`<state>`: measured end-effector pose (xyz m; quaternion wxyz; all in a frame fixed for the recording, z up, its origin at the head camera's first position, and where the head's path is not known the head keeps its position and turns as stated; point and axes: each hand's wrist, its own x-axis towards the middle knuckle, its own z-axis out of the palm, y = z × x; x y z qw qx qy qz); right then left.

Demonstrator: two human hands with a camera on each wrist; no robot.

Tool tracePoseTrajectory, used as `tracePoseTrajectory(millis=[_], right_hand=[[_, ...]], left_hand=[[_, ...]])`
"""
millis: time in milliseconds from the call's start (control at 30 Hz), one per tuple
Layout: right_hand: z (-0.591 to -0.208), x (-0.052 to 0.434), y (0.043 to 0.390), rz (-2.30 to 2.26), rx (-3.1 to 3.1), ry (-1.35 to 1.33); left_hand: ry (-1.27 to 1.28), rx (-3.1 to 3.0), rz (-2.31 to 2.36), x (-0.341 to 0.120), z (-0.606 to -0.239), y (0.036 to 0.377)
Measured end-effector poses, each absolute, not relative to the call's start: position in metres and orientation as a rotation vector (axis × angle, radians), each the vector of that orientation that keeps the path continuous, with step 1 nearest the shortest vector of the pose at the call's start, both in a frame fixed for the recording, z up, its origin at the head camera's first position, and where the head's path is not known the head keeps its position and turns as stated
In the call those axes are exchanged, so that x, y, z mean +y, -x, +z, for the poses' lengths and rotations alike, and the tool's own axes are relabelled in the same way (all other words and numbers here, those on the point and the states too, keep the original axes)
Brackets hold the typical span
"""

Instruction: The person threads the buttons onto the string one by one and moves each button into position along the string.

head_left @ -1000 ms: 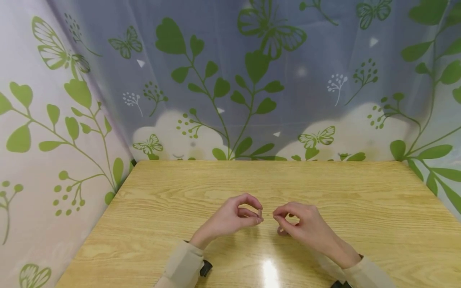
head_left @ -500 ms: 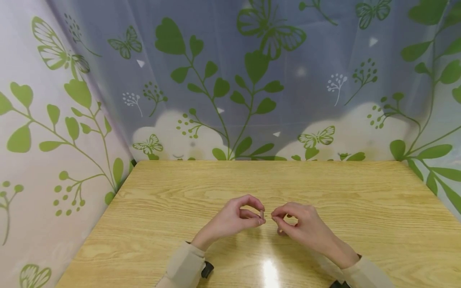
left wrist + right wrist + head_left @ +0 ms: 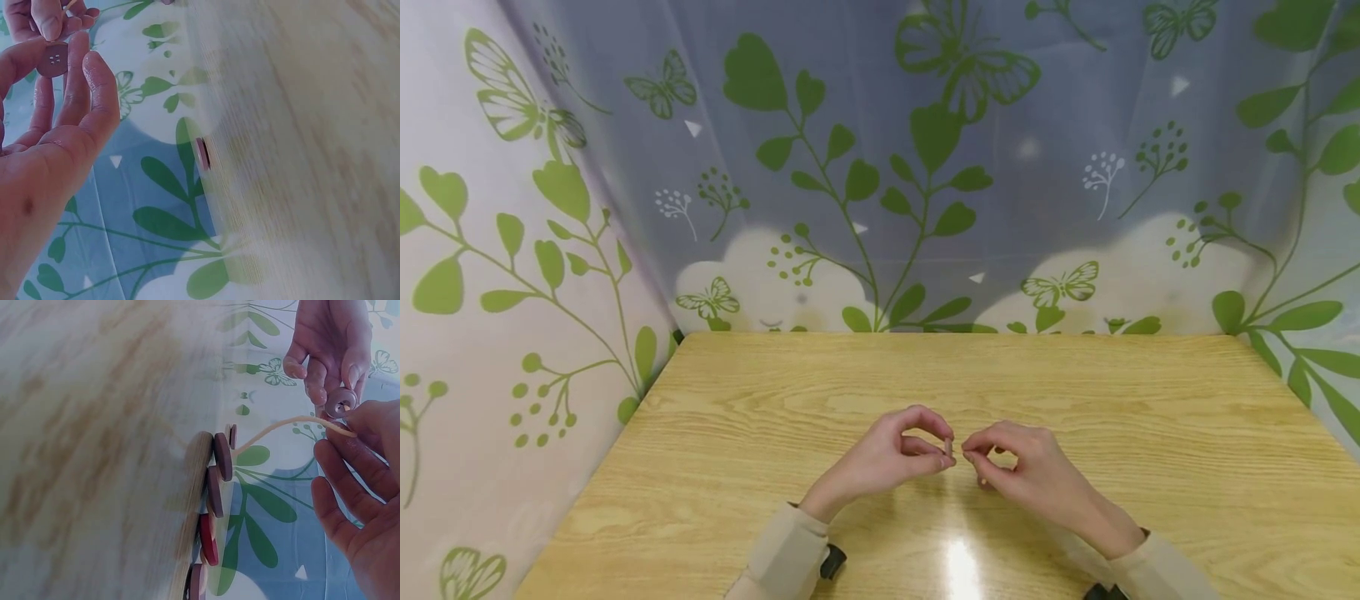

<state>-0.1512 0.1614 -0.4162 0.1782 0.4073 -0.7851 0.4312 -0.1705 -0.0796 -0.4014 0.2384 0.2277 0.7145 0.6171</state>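
Observation:
My left hand (image 3: 887, 454) pinches a small round brown button (image 3: 948, 447) on edge between thumb and fingers. Several holes show in the button (image 3: 45, 62) in the left wrist view. Facing it, my right hand (image 3: 1026, 467) pinches a thin pale cord (image 3: 281, 423) between thumb and index finger; its other fingers are loosely bent. In the right wrist view the cord arcs from the row of discs to those fingertips. A small orange bit shows at the middle of the button (image 3: 335, 397), but I cannot tell whether the cord is through it.
Several round pieces stand out edge-on along the table in the right wrist view, among them a brown disc (image 3: 223, 456) and a red one (image 3: 207, 539). A pinkish disc (image 3: 201, 154) shows in the left wrist view. Patterned curtains border the wooden table (image 3: 760, 383).
Both hands have drawn a little closer together: the left has shifted slightly right with the button, the right slightly left. Their grips look the same.

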Motion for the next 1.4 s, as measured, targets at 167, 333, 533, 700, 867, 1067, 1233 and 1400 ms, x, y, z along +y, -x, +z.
tracePoseTrajectory(millis=[167,333,533,700,867,1067,1233,1400], right_hand=[[-0.4160,0.1606,0.1514,1.187,-2.224,-1.139],[-0.4161,0.1600,0.1518,1.178,-2.214,-1.146],[-0.4162,0.1602,0.1517,1.200,-2.226,-1.143],[-0.4163,0.1601,0.1512,1.214,-2.254,-1.113],[-0.4166,0.1604,0.1513,1.215,-2.272,-1.095],[-0.4164,0.1611,0.1515,1.218,-2.271,-1.113],[-0.4155,0.1608,0.1520,1.222,-2.263,-1.130],[-0.4158,0.1603,0.1521,1.200,-2.253,-1.137]], left_hand=[[-0.628,1.947,1.698,-0.0799,-0.4018,0.1703],[-0.636,1.943,1.703,-0.0798,-0.4030,0.1701],[-0.638,1.944,1.702,-0.0798,-0.4030,0.1696],[-0.637,1.941,1.704,-0.0802,-0.4020,0.1693],[-0.631,1.939,1.703,-0.0803,-0.4012,0.1693],[-0.617,1.934,1.706,-0.0804,-0.4003,0.1687],[-0.618,1.929,1.710,-0.0806,-0.3992,0.1692],[-0.614,1.931,1.708,-0.0804,-0.3997,0.1691]])
